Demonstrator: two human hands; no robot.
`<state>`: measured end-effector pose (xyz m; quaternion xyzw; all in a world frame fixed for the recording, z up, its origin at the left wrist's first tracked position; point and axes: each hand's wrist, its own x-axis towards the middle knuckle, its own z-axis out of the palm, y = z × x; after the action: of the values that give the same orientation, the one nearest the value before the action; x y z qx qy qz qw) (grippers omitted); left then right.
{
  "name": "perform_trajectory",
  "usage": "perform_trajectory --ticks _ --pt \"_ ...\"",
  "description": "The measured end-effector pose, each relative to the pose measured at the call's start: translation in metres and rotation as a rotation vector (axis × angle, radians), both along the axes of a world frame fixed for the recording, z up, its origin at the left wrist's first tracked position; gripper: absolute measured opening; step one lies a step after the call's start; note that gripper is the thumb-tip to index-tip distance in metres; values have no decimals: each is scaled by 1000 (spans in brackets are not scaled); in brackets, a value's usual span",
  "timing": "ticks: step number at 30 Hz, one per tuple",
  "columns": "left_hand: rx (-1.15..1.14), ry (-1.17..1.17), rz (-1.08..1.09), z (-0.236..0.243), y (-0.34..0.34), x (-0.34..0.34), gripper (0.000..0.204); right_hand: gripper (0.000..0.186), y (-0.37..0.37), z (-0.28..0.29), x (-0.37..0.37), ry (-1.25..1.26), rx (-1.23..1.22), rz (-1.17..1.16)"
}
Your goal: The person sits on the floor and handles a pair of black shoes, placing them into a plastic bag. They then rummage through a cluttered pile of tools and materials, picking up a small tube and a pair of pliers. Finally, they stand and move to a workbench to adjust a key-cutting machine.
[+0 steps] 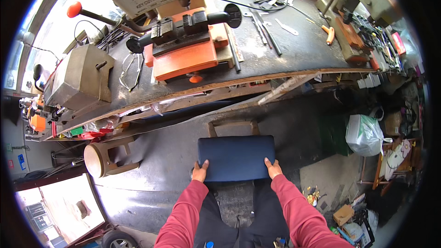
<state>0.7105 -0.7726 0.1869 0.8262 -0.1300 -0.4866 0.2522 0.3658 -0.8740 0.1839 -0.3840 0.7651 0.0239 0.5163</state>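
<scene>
A stool with a dark blue, rectangular padded seat [236, 156] is in front of my legs. Part of its beige leg frame [233, 124] shows past the far edge of the seat. My left hand [200, 172] grips the near left corner, thumb on top and fingers mostly hidden around the side. At the near right corner, my right hand [274, 168] holds the seat the same way. Whether the stool's feet touch the floor is hidden.
Ahead runs a workbench [294, 57] carrying an orange key-cutting machine [183, 59], safety glasses [131, 71], rods and an orange-handled tool [330, 34]. A round-seated beige stool [94, 160] lies on its side at left. At right are a white plastic bag [363, 133] and clutter.
</scene>
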Motion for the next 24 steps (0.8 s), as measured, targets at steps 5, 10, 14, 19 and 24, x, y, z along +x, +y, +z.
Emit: perform_trajectory --ticks 5,10,14,19,24 --pt "-53 53 -11 -8 20 5 67 97 15 -10 3 -71 -36 -138" --pt "-31 181 151 -8 91 -2 64 87 64 -2 1 -44 0 -48" --pt "88 158 157 5 130 -4 68 78 110 5 5 55 47 28" --pt "122 -232 -131 37 115 -10 69 84 98 19 4 149 1 222" --pt "-61 -510 -487 99 66 -4 63 79 41 86 -5 -55 -203 202"
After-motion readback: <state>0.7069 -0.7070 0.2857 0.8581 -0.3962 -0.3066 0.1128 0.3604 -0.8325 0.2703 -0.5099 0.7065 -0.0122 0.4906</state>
